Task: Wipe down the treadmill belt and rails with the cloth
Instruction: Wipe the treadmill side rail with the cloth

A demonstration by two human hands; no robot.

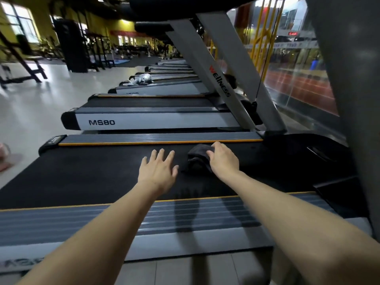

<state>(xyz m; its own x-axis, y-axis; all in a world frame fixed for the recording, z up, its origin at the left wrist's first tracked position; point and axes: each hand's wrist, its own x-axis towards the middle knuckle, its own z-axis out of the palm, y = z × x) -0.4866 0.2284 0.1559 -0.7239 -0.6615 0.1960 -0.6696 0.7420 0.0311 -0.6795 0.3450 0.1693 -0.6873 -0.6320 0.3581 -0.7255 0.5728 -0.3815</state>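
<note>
Black treadmill belt [86,177] under spread left hand [157,171], right hand [223,159] fingers clutching dark cloth [198,159].

Your cloth [198,159] is dark grey and crumpled into a loose bundle. It lies on the black belt [92,173], toward the far side of it and just beside the far rail [156,139], but it does not touch this rail. The belt is flat, matte and dark. The far rail is grey with ridges and has an orange strip along the edge next to the belt. The near rail [82,221] looks the same: grey, ridged, with an orange strip where it meets the belt.
</note>
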